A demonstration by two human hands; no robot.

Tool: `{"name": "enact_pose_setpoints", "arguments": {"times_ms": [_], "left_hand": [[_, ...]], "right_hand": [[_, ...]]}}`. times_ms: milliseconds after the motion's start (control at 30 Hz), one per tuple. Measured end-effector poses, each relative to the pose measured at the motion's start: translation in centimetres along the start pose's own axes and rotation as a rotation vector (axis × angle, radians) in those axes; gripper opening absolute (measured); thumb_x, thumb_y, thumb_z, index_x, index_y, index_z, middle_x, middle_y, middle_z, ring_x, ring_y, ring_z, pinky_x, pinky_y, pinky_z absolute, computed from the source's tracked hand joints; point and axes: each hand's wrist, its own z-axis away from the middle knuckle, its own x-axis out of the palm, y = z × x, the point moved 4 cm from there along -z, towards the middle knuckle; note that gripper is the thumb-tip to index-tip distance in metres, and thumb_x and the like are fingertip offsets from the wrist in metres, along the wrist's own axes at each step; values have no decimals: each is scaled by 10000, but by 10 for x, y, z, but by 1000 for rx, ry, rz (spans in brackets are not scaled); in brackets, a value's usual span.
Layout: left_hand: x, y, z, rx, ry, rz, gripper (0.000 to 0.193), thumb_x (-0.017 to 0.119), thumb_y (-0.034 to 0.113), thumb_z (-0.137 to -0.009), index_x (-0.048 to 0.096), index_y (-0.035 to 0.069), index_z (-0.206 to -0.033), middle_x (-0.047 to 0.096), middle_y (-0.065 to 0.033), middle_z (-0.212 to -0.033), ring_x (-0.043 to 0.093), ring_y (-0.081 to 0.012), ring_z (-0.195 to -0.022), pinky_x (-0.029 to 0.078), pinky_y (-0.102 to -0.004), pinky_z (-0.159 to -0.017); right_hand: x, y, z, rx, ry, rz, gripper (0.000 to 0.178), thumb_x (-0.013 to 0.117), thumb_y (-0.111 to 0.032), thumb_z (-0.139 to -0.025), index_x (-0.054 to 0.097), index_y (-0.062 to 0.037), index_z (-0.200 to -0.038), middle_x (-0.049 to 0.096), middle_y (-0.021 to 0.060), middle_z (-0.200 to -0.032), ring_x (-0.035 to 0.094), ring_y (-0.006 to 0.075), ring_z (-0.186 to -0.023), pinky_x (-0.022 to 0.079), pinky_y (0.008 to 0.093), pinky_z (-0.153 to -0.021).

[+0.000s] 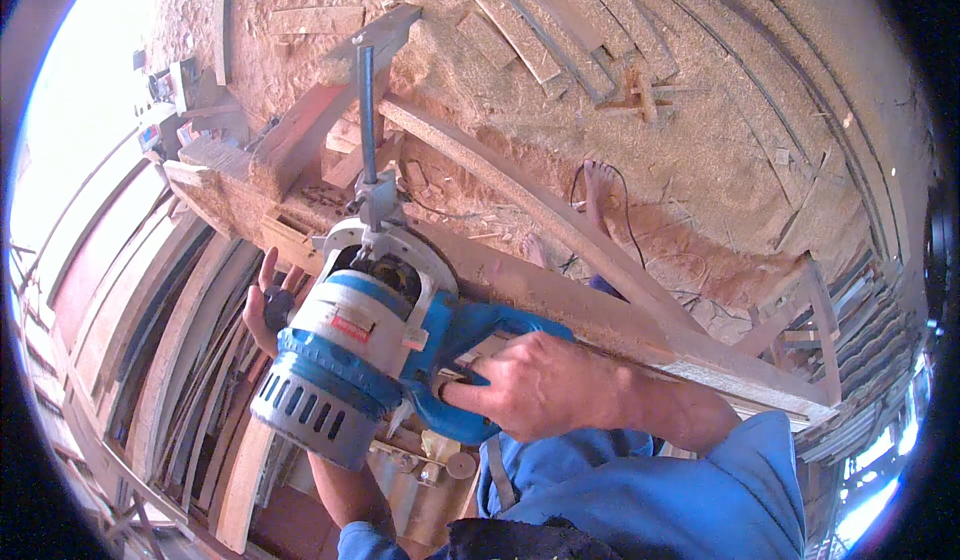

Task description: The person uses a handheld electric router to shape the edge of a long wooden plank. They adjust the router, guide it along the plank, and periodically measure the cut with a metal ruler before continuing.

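Observation:
A blue and white wood router point(345, 330) with a slotted motor end lies tilted over a long timber beam point(560, 305). Its round base faces the wood, and a metal guide rod point(367, 110) sticks out beyond it. My right hand point(530, 385) is wrapped around the blue loop handle point(455, 360). On the router's other side, my left hand point(265, 310) is at a dark knob point(279, 308), fingers partly raised and curved around it; the motor body hides part of that arm. Next to the base, a rectangular recess point(290, 230) shows in the timber.
Another timber point(500, 180) runs slantwise beyond the beam, with a crosspiece point(320, 120) at the far left. Stacked boards point(160, 360) fill the left side. Sawdust and loose offcuts point(520, 40) cover the ground. Bare feet point(598, 185) and a dark cord point(630, 210) show past the beam.

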Motion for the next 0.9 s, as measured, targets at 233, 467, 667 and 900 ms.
{"name": "enact_pose_setpoints", "arguments": {"times_ms": [233,467,667,900], "left_hand": [[18,0,13,30,48,-53,851,582,598,-879,394,81,-1529,528,-242,-1347,596,-401,-1202,521,-526,-989],[24,1,24,25,56,-84,855,579,602,-878,392,81,-1530,527,-243,-1349,595,-403,-1205,519,-528,-991],[27,-2,33,4,64,-106,858,576,605,-877,391,82,-1531,525,-244,-1351,594,-405,-1207,518,-530,-993],[28,1,31,22,59,-125,861,572,609,-876,389,82,-1532,524,-245,-1353,593,-407,-1210,516,-532,-996]], "right_hand": [[2,2,-3,15,11,9,306,563,-181,-911,612,-105,-1203,701,176,-742,739,352,-638,603,467,-554],[-8,0,-4,48,-58,22,285,570,-184,-914,617,-92,-1180,705,181,-750,742,358,-640,604,461,-544],[-6,0,-4,43,-12,15,265,563,-184,-926,624,-96,-1169,705,184,-759,741,351,-640,605,452,-550],[2,0,-2,54,89,-2,236,563,-203,-931,635,-111,-1137,700,168,-748,736,331,-627,605,436,-551]]}}
